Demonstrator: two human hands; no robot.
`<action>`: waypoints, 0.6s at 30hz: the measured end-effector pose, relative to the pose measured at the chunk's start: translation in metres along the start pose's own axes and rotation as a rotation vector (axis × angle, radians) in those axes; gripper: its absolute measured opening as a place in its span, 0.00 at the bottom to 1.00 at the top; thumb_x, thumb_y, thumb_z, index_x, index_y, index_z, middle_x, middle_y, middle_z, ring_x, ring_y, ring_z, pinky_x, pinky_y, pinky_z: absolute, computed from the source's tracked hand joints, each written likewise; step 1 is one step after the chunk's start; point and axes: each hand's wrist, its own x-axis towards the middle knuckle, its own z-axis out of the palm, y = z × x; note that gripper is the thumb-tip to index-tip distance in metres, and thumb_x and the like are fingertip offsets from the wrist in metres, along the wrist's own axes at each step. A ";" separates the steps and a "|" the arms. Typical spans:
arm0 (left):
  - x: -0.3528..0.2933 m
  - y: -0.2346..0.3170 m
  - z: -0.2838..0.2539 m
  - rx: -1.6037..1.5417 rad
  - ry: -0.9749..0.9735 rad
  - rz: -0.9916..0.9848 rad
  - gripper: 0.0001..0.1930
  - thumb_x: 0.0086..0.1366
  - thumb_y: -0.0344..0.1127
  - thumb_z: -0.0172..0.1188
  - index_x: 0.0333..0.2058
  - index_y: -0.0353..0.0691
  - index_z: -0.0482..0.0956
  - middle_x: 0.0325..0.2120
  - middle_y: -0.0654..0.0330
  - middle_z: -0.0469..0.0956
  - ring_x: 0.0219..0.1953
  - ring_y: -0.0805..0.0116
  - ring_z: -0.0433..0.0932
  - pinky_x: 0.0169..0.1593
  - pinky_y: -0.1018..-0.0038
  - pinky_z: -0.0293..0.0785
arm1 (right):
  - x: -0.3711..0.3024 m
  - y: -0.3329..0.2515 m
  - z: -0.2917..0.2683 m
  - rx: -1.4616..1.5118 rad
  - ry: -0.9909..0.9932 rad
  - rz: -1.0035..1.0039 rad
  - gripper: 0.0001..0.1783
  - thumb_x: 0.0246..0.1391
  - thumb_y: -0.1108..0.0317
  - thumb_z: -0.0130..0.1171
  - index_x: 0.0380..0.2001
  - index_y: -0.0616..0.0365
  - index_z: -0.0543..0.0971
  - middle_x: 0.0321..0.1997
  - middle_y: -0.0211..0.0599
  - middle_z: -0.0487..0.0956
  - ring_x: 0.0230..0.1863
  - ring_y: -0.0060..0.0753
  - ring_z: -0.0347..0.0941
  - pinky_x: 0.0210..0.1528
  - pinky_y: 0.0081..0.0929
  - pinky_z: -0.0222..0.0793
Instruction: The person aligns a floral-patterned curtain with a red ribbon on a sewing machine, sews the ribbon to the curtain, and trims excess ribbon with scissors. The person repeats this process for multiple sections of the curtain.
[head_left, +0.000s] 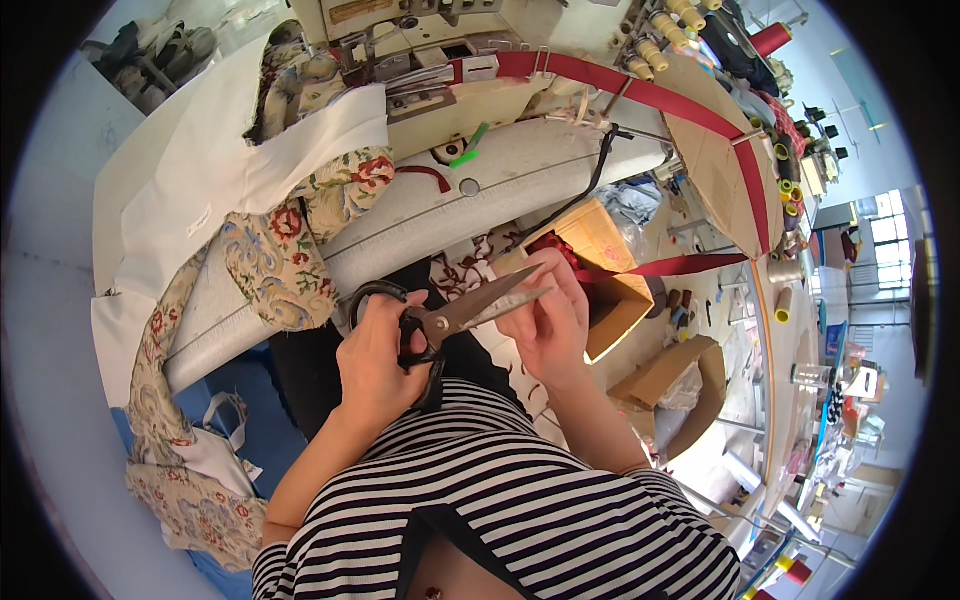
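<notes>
My left hand [372,362] is wrapped round the black handles of a large pair of scissors [462,310] in front of my striped top. The two blades are slightly apart and point up to the right. Just behind the blade ends, my right hand [552,325] is raised with its fingers bent inward. The blades partly cover it, and whatever its fingertips may pinch cannot be made out. To the left, floral tapestry fabric [285,262] with white cloth [205,190] drapes over the sewing machine bed [400,215] and hangs down beside my lap.
A sewing machine [450,110] stands ahead, fed by a red strap [650,95] that loops down to a wooden box [622,318]. A green clip-like piece [470,148] lies on the machine bed. An open cardboard box [690,390] sits right; thread cones [668,30] stand beyond.
</notes>
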 end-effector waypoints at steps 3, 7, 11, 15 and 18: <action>-0.001 0.000 0.000 0.033 0.044 0.039 0.22 0.45 0.21 0.57 0.43 0.36 0.72 0.30 0.56 0.71 0.21 0.62 0.72 0.24 0.72 0.69 | -0.004 -0.001 -0.002 -0.151 0.023 -0.048 0.09 0.63 0.66 0.46 0.38 0.61 0.68 0.14 0.26 0.66 0.12 0.13 0.54 0.14 0.12 0.47; 0.000 -0.001 -0.002 0.107 0.087 0.103 0.24 0.44 0.22 0.57 0.45 0.37 0.72 0.30 0.56 0.70 0.23 0.61 0.72 0.26 0.71 0.69 | -0.008 -0.001 -0.002 -0.281 -0.003 -0.125 0.09 0.63 0.67 0.47 0.38 0.63 0.69 0.15 0.27 0.66 0.13 0.13 0.56 0.14 0.12 0.47; 0.000 -0.001 -0.002 0.113 0.091 0.097 0.24 0.43 0.22 0.56 0.45 0.37 0.73 0.30 0.56 0.70 0.23 0.61 0.72 0.26 0.71 0.69 | -0.008 -0.001 0.000 -0.328 -0.027 -0.176 0.10 0.62 0.66 0.48 0.39 0.64 0.69 0.16 0.28 0.67 0.13 0.13 0.58 0.14 0.12 0.48; -0.001 0.003 -0.005 0.097 0.047 0.042 0.23 0.46 0.18 0.55 0.44 0.36 0.72 0.35 0.54 0.74 0.28 0.56 0.74 0.30 0.74 0.71 | -0.008 -0.001 -0.003 -0.322 -0.057 -0.171 0.10 0.62 0.66 0.48 0.38 0.64 0.69 0.18 0.29 0.68 0.14 0.13 0.58 0.14 0.11 0.48; -0.001 0.001 -0.004 0.094 0.067 0.075 0.23 0.45 0.18 0.54 0.45 0.36 0.72 0.35 0.55 0.74 0.23 0.62 0.71 0.28 0.75 0.70 | -0.008 -0.001 0.000 -0.324 -0.043 -0.175 0.10 0.62 0.66 0.48 0.38 0.64 0.69 0.17 0.29 0.67 0.14 0.14 0.59 0.14 0.12 0.48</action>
